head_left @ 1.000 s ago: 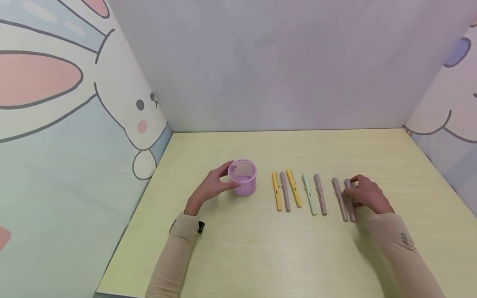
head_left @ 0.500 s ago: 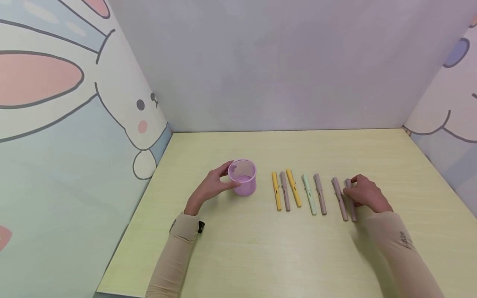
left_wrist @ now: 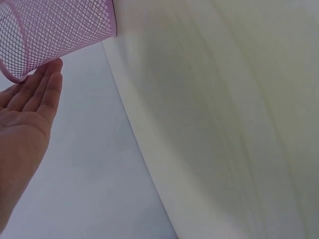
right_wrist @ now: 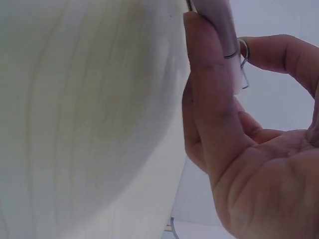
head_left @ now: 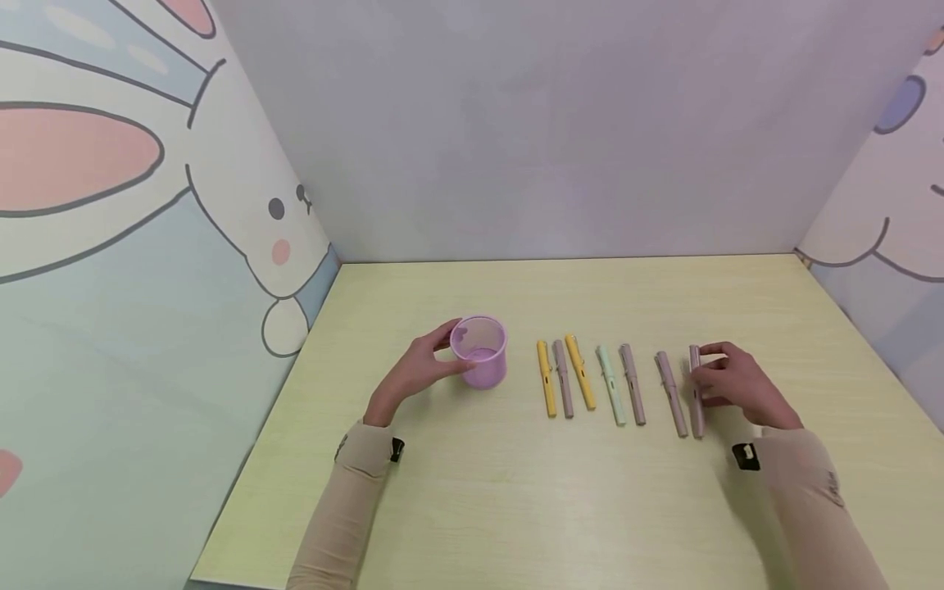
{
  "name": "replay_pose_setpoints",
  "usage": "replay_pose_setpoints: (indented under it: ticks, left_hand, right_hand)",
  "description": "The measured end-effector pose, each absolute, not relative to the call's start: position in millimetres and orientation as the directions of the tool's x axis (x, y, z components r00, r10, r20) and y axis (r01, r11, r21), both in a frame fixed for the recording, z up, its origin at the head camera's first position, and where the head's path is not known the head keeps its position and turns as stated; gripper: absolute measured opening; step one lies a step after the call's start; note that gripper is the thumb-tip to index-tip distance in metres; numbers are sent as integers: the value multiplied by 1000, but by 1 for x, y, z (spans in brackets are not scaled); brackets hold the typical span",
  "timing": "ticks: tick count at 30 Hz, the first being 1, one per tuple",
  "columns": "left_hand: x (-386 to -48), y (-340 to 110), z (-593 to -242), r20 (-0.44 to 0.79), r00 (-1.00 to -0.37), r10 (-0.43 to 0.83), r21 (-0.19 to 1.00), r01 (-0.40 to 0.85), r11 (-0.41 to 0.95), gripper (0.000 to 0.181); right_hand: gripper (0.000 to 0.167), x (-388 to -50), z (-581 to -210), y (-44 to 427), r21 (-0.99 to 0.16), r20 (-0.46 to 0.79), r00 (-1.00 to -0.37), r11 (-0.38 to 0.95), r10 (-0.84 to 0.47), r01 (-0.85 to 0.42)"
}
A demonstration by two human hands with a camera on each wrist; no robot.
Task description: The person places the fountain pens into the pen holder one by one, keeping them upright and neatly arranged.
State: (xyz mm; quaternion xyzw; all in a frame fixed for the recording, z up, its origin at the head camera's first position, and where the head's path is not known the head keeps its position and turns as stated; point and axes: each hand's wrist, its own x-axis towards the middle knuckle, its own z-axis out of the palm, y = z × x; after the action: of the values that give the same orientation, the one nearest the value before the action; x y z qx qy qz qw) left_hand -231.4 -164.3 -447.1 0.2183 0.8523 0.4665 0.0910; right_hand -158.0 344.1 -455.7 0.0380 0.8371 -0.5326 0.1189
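**Two simultaneous grips**

My left fingers (left_wrist: 49, 94) and thumb hold the pink mesh cup (head_left: 488, 374) upright on the table (head_left: 531, 508), thumb on the near side. My right fingers (right_wrist: 276, 52) and thumb pinch the rightmost mauve pen (head_left: 697, 419) near its clip; whether its lower end touches the table, I cannot tell. Between cup and pinched pen lie two yellow pens (head_left: 580, 373), one green pen (head_left: 610, 386) and three mauve pens (head_left: 672, 395), roughly side by side.

Left arm (head_left: 341, 504) and right arm (head_left: 807, 500) reach forward, left fingers (left_wrist: 51, 94) and thumb (head_left: 451, 368) parted, right fingers (right_wrist: 275, 52) pinching.
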Motion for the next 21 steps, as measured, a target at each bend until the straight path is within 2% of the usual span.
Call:
replay_pose_setpoints:
  ticks: [7, 12, 17, 21]
  left_hand:
    - [-231, -165, -447, 37, -889, 456, 838, 276, 471, 82]
    - [-231, -165, -448, 41, -891, 452, 836, 278, 474, 83]
    - [-231, -165, -448, 51, -889, 455, 835, 288, 469, 82]
    - [-231, -165, -448, 40, -890, 455, 838, 277, 469, 83]
  right_hand:
    - [54, -159, -454, 345, -930, -105, -992, 359, -66, 74]
    - [40, -160, -450, 342, -965, -15, -997, 262, -74, -4]
    - [41, -159, -445, 336, -992, 65, -995, 106, -79, -74]
    - [40, -157, -442, 328, -991, 112, -992, 60, -66, -116]
